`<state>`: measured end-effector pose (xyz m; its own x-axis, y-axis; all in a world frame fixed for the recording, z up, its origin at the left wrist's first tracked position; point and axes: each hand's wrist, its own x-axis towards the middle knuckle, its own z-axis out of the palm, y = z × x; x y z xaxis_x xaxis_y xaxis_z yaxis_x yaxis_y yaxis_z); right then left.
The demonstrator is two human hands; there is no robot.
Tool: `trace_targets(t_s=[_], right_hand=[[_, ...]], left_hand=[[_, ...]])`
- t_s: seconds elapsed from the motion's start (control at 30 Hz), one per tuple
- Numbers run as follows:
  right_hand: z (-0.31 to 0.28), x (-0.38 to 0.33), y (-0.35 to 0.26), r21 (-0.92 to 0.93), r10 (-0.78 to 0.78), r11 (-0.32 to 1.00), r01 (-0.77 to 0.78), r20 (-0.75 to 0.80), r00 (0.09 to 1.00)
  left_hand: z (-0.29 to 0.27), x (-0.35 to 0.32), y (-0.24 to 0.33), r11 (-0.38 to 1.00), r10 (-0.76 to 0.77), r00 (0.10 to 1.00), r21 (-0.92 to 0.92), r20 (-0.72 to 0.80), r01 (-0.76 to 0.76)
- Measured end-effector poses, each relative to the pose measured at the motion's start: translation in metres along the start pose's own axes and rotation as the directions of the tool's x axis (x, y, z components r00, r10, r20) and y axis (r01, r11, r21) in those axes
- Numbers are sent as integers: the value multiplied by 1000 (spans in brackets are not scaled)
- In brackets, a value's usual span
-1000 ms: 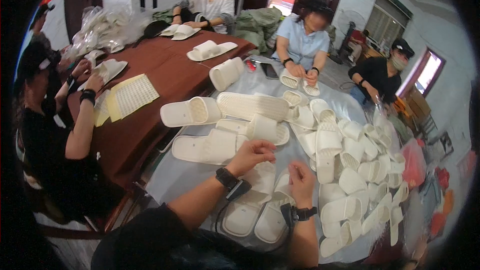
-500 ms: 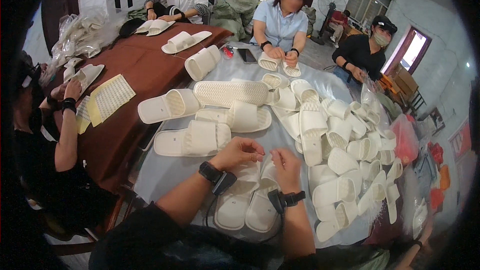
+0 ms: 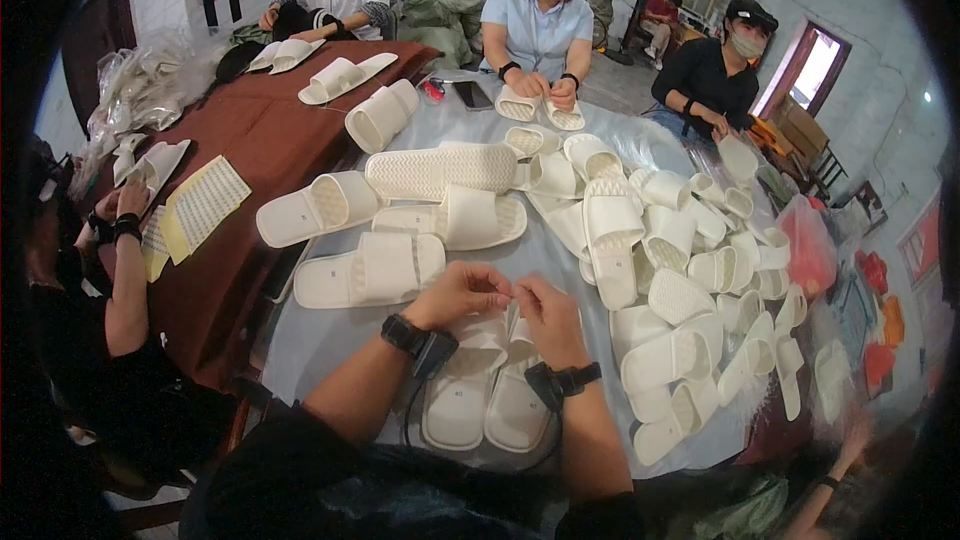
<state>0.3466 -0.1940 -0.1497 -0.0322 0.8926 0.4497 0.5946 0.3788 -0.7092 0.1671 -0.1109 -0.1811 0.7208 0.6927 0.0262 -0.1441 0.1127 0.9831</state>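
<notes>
My left hand [image 3: 462, 294] and my right hand [image 3: 550, 318] meet fingertip to fingertip, both pinched closed. Anything between the fingertips is too small to make out. Beneath them a pair of cream slippers lies side by side, heels toward me: a left slipper [image 3: 455, 412] and a right slipper [image 3: 516, 414]. My hands and wrists partly cover their straps. Just beyond my left hand rests another cream slipper [image 3: 345, 280] on its sole. Farther off, one slipper [image 3: 440, 170] lies with its patterned sole up.
A heap of cream slippers [image 3: 665, 240] spreads over the grey-covered table [image 3: 320, 360] on my right. At left stands a brown-covered table [image 3: 235, 270] with yellow sticker sheets [image 3: 208, 202]. Several co-workers sit around, handling slippers. A phone [image 3: 471, 95] lies at the far edge.
My fingertips, apart before, have come together over the pair of slippers. The whole view has shifted slightly. At the right, a co-worker's hands now have a slipper raised beside them.
</notes>
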Motion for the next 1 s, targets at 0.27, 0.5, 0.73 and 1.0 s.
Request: trace_targets(t_s=[0.27, 0.5, 0.73, 1.0], right_hand=[[3, -2, 8, 27, 165, 986, -163, -124, 978], [-2, 0, -1, 2, 3, 1000, -3, -13, 1000], [2, -3, 8, -21, 16, 1000, -17, -41, 999], [1, -2, 6, 130, 11, 992, 10, -161, 987]], left_hand=[[-2, 3, -6, 999, 32, 999, 22, -1, -32], [-2, 1, -4, 1000, 17, 1000, 8, 0, -17], [0, 4, -6, 999, 41, 999, 5, 3, -41], [0, 2, -4, 999, 30, 1000, 35, -8, -30]])
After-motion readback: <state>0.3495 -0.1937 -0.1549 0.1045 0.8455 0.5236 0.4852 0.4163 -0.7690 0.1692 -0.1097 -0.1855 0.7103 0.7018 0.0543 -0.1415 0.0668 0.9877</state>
